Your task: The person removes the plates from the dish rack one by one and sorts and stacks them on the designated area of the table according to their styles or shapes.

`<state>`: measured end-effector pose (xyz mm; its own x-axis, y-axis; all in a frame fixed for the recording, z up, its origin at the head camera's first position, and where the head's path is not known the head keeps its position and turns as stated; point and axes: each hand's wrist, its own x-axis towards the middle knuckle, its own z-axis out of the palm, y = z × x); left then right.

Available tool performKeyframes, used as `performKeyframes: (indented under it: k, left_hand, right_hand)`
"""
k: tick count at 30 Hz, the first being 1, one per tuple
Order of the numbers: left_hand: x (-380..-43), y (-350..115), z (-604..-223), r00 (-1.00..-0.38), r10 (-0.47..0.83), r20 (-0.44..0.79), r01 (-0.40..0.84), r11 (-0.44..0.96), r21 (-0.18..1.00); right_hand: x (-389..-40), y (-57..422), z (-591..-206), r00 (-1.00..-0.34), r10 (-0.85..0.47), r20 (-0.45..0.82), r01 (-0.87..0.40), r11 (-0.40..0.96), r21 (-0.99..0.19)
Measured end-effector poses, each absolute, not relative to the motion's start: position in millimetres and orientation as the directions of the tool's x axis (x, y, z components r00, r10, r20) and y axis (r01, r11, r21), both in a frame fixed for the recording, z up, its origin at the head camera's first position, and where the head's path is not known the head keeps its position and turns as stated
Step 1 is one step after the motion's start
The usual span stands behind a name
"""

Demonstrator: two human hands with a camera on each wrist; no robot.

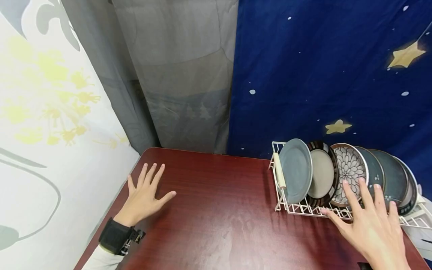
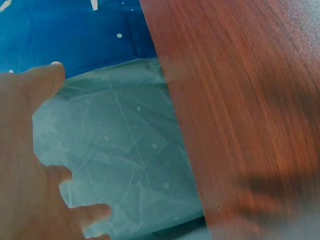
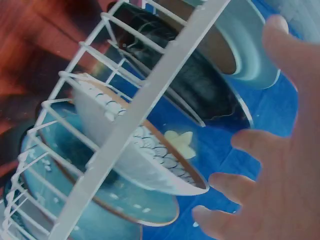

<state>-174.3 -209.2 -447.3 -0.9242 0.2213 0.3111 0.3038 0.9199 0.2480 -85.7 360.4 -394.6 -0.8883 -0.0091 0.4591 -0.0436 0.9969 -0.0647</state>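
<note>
My left hand hovers over the left side of the red-brown table with its fingers spread and nothing in it. In the left wrist view the same hand shows its thumb and fingertips apart. My right hand, also spread and holding nothing, overlaps the front of a white wire dish rack. Plates stand on edge in the rack: a blue-grey plate, a dark-rimmed plate, a flower-patterned plate and several teal ones. In the right wrist view, fingertips come close to the flower-patterned plate.
The red-brown table runs back to a grey curtain and a dark blue cloth with stars. A white patterned cloth hangs along the left edge. The rack stands at the table's right side.
</note>
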Motion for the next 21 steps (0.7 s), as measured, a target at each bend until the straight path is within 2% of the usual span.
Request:
performKeyframes:
  k: [2, 6, 9, 13, 21]
  left_hand:
    - [-174, -209, -448, -0.92, 0.222, 0.322, 0.313, 0.912, 0.266]
    - [-173, -205, -448, -0.897, 0.221, 0.382, 0.356, 0.875, 0.329]
    - [-172, -201, -446, -0.879, 0.221, 0.422, 0.393, 0.837, 0.381]
    - [-170, -193, -441, -0.869, 0.214, 0.447, 0.421, 0.795, 0.437]
    - [-170, -179, -442, -0.854, 0.198, 0.482, 0.464, 0.709, 0.532]
  right_hand:
    - [-87, 353, -391, -0.824, -0.029, 0.566, -0.081, 0.994, -0.067]
    - [-91, 335, -390, -0.642, -0.034, 0.766, -0.169, 0.981, -0.097]
    - [-96, 322, -392, -0.597, -0.016, 0.802, -0.204, 0.97, -0.133]
    - [-105, 311, -396, -0.659, 0.026, 0.752, -0.184, 0.963, -0.195]
    - [-123, 296, -411, -0.778, 0.152, 0.609, -0.06, 0.948, -0.314]
